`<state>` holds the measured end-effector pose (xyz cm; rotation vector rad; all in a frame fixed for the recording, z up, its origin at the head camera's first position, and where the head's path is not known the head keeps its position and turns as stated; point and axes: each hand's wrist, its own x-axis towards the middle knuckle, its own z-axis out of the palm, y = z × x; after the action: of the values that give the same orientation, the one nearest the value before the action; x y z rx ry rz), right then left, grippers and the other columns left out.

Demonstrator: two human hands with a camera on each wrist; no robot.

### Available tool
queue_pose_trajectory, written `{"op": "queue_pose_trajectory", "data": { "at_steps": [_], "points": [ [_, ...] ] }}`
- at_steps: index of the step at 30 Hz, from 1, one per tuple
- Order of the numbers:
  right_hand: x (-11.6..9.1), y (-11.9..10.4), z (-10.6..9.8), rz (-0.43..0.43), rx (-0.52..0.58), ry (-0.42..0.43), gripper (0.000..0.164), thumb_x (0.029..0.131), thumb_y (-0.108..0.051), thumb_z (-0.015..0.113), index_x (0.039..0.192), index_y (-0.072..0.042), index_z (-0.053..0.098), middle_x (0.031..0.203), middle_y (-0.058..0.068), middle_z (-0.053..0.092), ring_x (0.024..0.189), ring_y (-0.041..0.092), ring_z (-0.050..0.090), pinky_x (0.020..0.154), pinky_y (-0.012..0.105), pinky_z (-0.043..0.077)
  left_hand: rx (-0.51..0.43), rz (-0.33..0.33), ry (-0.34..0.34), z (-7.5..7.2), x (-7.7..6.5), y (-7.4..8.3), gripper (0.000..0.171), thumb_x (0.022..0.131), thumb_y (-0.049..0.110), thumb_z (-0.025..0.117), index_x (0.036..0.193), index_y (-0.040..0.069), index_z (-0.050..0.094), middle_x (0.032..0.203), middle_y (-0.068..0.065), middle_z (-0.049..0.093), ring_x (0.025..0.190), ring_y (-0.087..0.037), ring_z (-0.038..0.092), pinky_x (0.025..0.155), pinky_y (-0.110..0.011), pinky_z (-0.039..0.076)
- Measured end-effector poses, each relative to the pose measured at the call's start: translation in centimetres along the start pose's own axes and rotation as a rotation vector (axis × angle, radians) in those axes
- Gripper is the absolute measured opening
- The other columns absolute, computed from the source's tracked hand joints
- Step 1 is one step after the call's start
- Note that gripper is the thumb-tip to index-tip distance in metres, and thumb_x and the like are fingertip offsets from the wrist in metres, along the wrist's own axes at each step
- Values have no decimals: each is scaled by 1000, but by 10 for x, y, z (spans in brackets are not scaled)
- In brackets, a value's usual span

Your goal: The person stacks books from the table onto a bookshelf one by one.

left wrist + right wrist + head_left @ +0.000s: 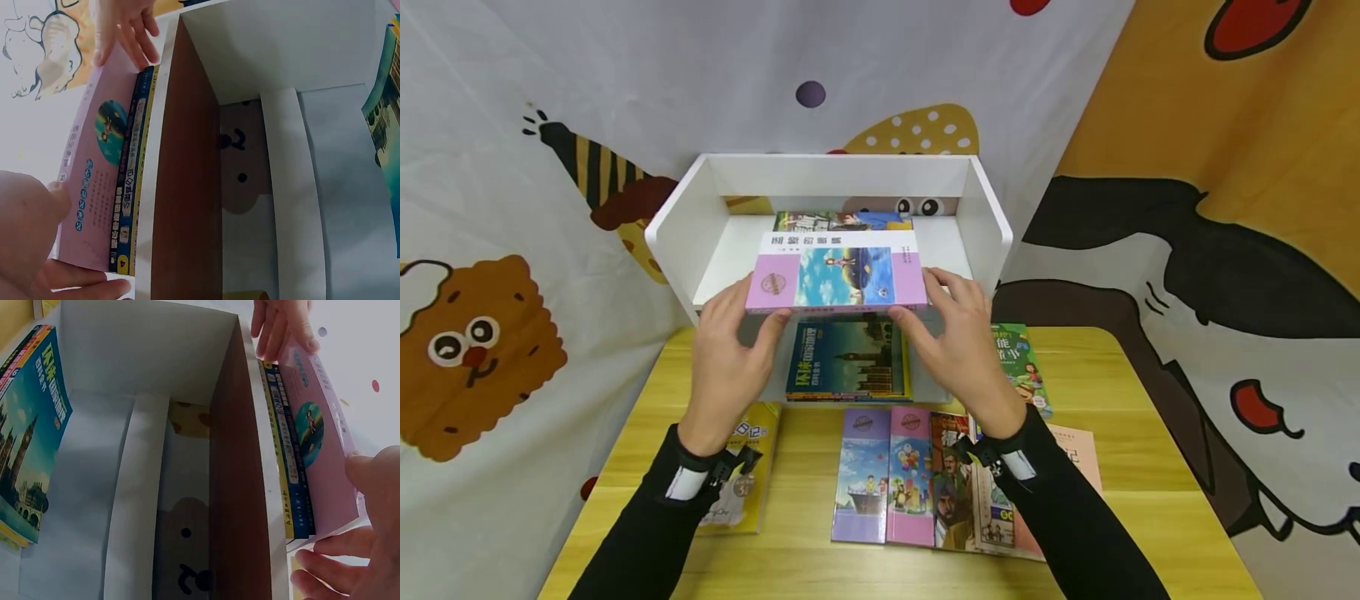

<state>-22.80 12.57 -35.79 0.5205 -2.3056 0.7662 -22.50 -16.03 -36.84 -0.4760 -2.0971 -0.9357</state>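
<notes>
pink book, gripped by left hand and right hand, tops spines only wrist views show.

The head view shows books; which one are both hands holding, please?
The pink-and-white book at the upper shelf; left hand and right hand grip only it.

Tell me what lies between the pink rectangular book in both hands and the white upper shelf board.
Stacked books with dark blue and yellow spines lie between the pink book and the white shelf board; both wrist views show this.
</notes>
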Motion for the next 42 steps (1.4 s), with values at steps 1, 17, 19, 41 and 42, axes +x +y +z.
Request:
{"op": "queue_pose_trajectory", "data": {
  "at_steps": [1, 17, 19, 41, 42],
  "points": [
    [1, 0, 1, -2, 1, -1, 62, 87, -54, 58, 137, -18, 50, 135, 7, 51, 118, 24, 40, 96, 51, 26, -6, -9, -5, 1, 1, 0, 53, 86, 35, 67, 135, 21, 52, 134, -1, 56, 123, -23, 44, 100, -52, 32],
    [14, 7, 14, -31, 19, 27, 42, 97, -38, 50, 137, -23, 50, 132, -2, 57, 115, 23, 48, 92, 50, 33, 88, -94, 122, 9, 9, -13, 36, 91, 38, 60, 122, 21, 63, 105, -9, 71, 97, -25, 59, 84, -50, 42],
    [15, 8, 16, -28, 15, 29, 41, 97, -38, 50, 136, -24, 50, 131, -3, 58, 113, 22, 49, 90, 49, 35, 102, -100, 131, 10, 10, -14, 36, 91, 39, 60, 121, 20, 64, 102, -8, 72, 93, -25, 60, 82, -49, 42],
    [24, 15, 22, 21, -78, 61, 49, 94, -47, 51, 129, -13, 57, 123, 8, 63, 102, 24, 55, 87, 45, 40, 125, -146, 119, 17, 19, -21, 38, 88, 45, 62, 114, 18, 68, 97, -6, 73, 83, -20, 59, 77, -41, 42],
    [24, 15, 22, 24, -79, 59, 50, 94, -47, 50, 129, -13, 57, 123, 8, 63, 102, 24, 55, 87, 45, 40, 125, -150, 118, 17, 19, -21, 38, 88, 45, 62, 113, 18, 69, 97, -6, 73, 83, -20, 59, 76, -41, 42]
  ]
}}
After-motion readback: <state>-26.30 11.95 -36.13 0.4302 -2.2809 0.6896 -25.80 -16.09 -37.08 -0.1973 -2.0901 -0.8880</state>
